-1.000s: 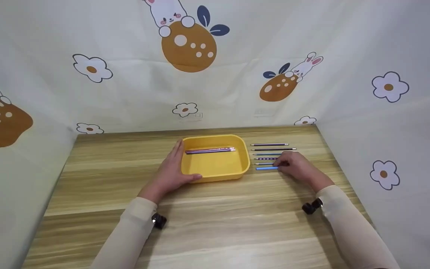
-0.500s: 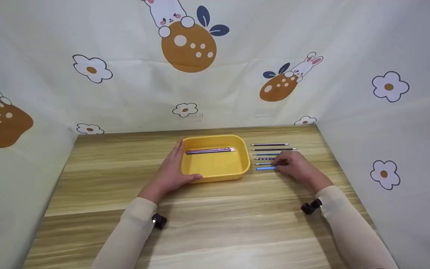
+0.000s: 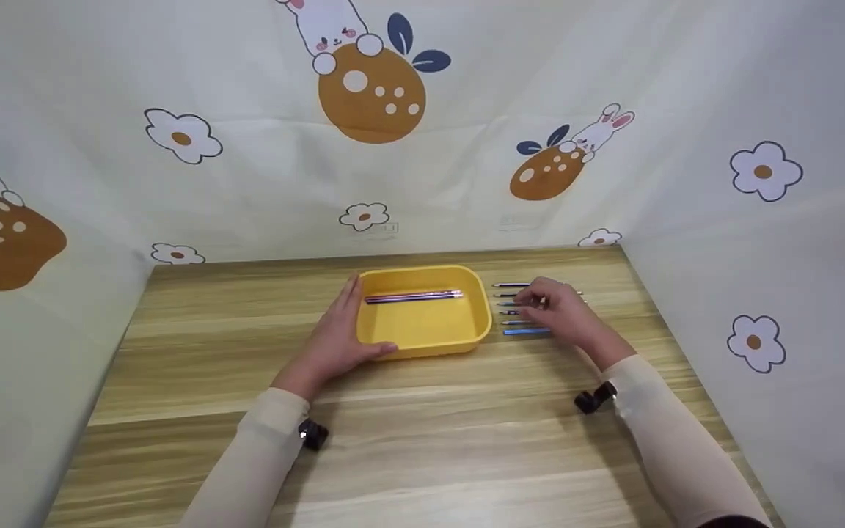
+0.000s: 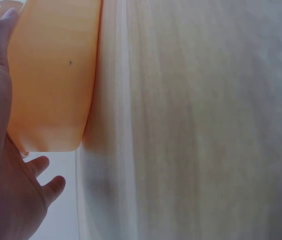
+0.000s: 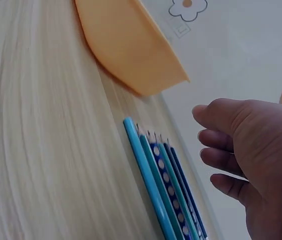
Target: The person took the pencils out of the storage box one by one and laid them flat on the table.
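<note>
A yellow plastic tray [image 3: 422,350] stands near the back of the table, with purplish striped pencils [image 3: 411,297] lying together inside. At its left end rests my left hand [image 3: 331,341], thumb along the front and straight fingers along the left side; in the left wrist view two fingers stick out past the tray. To the tray's right lies a row of several pencils, nearest a plain blue one [image 3: 525,332], and a white-spotted one [image 5: 167,182] among them. Over this row hovers my right hand [image 3: 563,314], fingers loosely bent and apart, with nothing visible between them.
Bare wood-grain table [image 3: 422,440] lies in front of the tray. A pale cloth [image 3: 261,191] printed with rabbits and flowers hangs behind and along both sides. A small black camera [image 3: 595,397] sits at my right wrist, another [image 3: 313,434] at my left.
My right hand has left the nearest blue pencil and moved back and slightly left over the farther pencils. The left hand, tray and pencils look the same.
</note>
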`<move>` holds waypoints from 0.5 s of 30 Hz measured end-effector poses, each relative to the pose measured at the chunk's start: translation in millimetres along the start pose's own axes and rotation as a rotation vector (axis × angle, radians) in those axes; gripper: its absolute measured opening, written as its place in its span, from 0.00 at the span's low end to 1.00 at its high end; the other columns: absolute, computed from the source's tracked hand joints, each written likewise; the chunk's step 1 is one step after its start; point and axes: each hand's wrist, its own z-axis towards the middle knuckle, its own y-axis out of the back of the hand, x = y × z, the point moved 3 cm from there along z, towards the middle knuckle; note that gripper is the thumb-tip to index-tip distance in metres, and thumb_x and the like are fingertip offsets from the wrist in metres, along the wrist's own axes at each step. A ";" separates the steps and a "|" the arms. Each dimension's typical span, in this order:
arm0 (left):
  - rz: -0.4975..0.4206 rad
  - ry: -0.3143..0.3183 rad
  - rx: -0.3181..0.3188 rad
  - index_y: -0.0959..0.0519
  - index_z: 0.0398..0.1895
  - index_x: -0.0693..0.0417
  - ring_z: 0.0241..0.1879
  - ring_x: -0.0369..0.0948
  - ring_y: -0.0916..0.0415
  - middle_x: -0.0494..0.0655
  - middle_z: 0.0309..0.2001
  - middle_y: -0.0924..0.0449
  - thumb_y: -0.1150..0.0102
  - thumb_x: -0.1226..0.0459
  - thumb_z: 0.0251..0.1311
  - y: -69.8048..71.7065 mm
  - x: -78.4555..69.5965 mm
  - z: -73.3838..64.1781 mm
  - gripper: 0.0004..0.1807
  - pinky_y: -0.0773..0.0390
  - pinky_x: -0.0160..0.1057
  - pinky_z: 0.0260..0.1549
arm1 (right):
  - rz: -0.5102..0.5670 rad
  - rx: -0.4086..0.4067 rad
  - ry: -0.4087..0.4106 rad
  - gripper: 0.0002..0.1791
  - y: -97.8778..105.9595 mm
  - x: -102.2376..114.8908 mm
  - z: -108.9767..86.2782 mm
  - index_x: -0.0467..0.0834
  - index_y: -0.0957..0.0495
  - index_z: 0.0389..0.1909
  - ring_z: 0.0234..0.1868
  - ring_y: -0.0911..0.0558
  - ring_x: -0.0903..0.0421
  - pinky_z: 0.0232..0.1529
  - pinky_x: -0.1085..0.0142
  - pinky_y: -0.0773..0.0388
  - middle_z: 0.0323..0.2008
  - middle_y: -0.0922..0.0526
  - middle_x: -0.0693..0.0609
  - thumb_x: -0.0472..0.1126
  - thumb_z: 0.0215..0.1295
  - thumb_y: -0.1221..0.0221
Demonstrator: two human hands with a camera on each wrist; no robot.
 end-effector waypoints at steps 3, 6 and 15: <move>-0.003 0.006 0.004 0.61 0.93 0.54 0.88 0.60 0.57 0.55 0.92 0.64 0.18 0.35 0.54 -0.3 0.3 -0.1 0.78 0.48 0.65 0.83 | 0.031 -0.007 0.009 0.09 -5.3 8.8 7.6 0.37 0.10 0.50 0.42 0.18 0.54 0.42 0.67 0.22 0.42 0.13 0.49 0.30 0.72 0.28; -0.007 0.016 0.007 0.61 0.93 0.52 0.88 0.58 0.57 0.53 0.92 0.65 0.18 0.34 0.53 0.1 0.4 -0.6 0.78 0.48 0.63 0.84 | 0.052 -0.010 0.008 0.10 -10.8 17.9 15.7 0.38 0.10 0.53 0.43 0.18 0.53 0.42 0.66 0.21 0.43 0.12 0.49 0.32 0.73 0.28; -0.004 0.016 0.009 0.61 0.93 0.51 0.88 0.57 0.58 0.52 0.92 0.65 0.18 0.33 0.53 0.2 1.4 -0.7 0.78 0.49 0.61 0.84 | 0.103 0.020 0.033 0.09 -30.9 50.7 44.4 0.44 0.09 0.54 0.46 0.16 0.52 0.46 0.61 0.20 0.49 0.12 0.47 0.36 0.77 0.30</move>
